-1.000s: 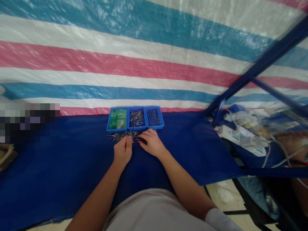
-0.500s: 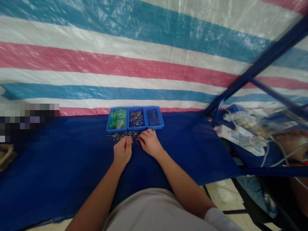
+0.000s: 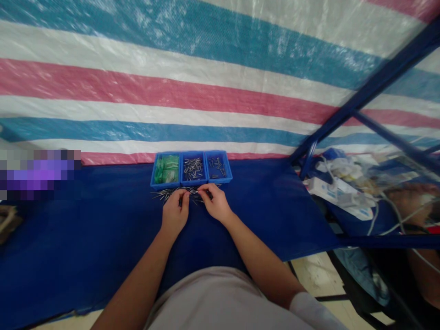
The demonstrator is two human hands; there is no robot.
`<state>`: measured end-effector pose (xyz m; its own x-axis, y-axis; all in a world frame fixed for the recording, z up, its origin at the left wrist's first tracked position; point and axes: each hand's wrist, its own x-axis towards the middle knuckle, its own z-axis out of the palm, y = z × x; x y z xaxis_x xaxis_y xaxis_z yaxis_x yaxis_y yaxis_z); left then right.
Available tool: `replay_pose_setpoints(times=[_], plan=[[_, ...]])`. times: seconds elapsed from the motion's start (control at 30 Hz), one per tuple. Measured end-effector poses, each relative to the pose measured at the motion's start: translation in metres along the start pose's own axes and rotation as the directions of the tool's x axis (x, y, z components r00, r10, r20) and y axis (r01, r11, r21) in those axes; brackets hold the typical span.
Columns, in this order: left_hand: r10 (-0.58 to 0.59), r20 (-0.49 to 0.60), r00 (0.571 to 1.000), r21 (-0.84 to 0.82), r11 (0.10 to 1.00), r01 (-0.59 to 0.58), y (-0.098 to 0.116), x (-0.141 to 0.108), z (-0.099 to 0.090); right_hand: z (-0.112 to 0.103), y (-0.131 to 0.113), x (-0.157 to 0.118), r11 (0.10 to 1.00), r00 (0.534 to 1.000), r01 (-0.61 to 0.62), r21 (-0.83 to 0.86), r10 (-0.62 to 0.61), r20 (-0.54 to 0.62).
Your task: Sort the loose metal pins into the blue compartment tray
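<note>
Metal pins (image 3: pixel 193 191) between and beyond left hand (image 3: pixel 173 213), right hand (image 3: pixel 217 205); both half-curled, grip unclear.

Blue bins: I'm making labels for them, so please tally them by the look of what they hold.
Green contents, left bin: 1
Metallic contents, middle bin and right bin: 2
Total: 3 bins

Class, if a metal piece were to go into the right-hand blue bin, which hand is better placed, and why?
Probably the right hand: it is just in front of that blue bin, while the left hand lies farther left, nearer the green packets.
</note>
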<state>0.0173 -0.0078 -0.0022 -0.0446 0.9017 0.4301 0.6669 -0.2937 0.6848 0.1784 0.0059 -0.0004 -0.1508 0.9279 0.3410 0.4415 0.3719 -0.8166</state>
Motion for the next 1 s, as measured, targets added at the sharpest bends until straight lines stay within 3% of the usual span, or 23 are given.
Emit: replay_pose_setpoints(times=[0.13, 0.5, 0.8, 1.0], plan=[[-0.028, 0.034, 0.999, 0.019, 0.999, 0.027, 0.0, 0.0, -0.001, 0.005, -0.005, -0.001, 0.988, 0.996, -0.084, 0.128, 0.085, 0.004], [-0.046, 0.064, 0.997, -0.084, 0.995, 0.052, -0.001, -0.002, 0.0, 0.008, -0.002, -0.001, 0.955, 0.986, -0.135, 0.263, 0.155, -0.057], [-0.066, 0.088, 0.994, -0.066, 0.995, 0.072, -0.001, -0.002, -0.002, 0.009, -0.001, -0.002, 0.954, 0.988, -0.138, 0.265, 0.151, -0.028], [-0.022, 0.032, 0.999, -0.128, 0.991, 0.026, -0.001, -0.002, 0.001, 0.009, 0.001, -0.002, 0.946, 0.983, -0.156, 0.285, 0.178, -0.055]])
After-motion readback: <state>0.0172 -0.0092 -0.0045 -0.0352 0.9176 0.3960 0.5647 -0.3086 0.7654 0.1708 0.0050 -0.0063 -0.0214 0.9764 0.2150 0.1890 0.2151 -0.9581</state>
